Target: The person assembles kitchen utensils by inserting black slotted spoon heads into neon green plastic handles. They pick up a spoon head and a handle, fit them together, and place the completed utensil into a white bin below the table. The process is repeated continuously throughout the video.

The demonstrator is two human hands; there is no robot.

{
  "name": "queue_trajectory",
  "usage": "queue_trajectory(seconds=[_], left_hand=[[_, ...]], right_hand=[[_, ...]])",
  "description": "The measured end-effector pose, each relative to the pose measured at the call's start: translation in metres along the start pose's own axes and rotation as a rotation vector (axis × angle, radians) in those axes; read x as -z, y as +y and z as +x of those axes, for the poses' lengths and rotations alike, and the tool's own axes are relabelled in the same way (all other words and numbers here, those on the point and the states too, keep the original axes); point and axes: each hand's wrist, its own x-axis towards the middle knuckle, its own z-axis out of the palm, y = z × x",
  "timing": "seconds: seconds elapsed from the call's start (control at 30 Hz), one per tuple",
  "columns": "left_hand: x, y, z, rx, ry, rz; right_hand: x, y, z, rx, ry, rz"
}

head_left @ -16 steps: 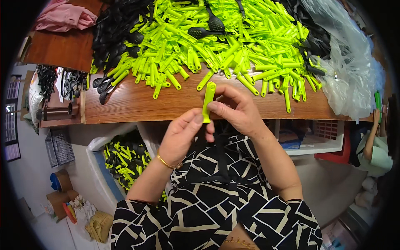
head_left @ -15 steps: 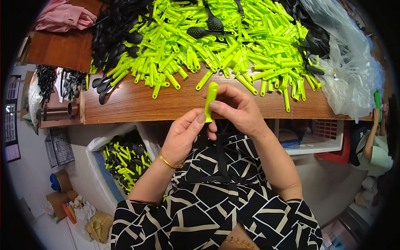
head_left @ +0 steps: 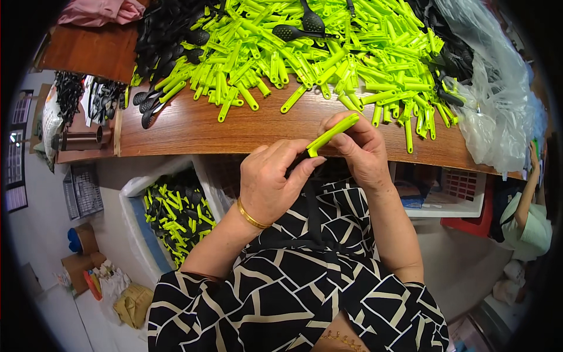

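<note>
Since the earlier frame, the slim, lime-green plastic handle (head_left: pixel 334 134) has tipped from nearly upright to a slant, its far end pointing rightward, and the left hand (head_left: pixel 272 176) has rolled knuckles-up. Both hands are closed on it just off the surface's front edge: the left pinches the near end between thumb and fingers, the right hand (head_left: pixel 363 149) grips farther up. Something dark shows beside the left fingertips; whether it is held too, I cannot tell.

The larger risk seems to be the loose heap of lime-green plastic handles (head_left: pixel 387 76): a bumped forearm could send some sliding over the front edge. The smaller is the held piece twisting free if the thumbs press unevenly on smooth plastic, and dropping past that edge.

The brown wood-grain surface (head_left: pixel 205 138) spans the view, bare along its front edge. Crumpled clear plastic sheeting (head_left: pixel 492 111) drapes its right end. Below the front edge, toward the left, sits a white-rimmed bin (head_left: pixel 132 188) of green-and-black pieces. Perforated black plastic spoons (head_left: pixel 287 32) lie on the heap and near the front-left corner.
</note>
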Motion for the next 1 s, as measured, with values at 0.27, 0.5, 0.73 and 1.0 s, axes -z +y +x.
queue_trajectory(seconds=[0.27,0.5,0.73,1.0], left_hand=[[0.005,0.000,0.002,0.056,-0.048,-0.080],[-0.008,-0.019,-0.034,0.685,-0.253,-0.932],[-0.005,-0.020,-0.038,0.836,-0.313,-1.538],[-0.006,-0.031,-0.040,0.751,-0.454,-1.820]], right_hand=[[-0.011,-0.002,-0.004,-0.074,0.071,0.085],[-0.017,-0.008,0.005,-0.163,0.052,-0.283],[-0.019,-0.017,0.022,-0.383,0.078,-0.124],[0.000,-0.007,0.017,-0.361,-0.125,0.166]])
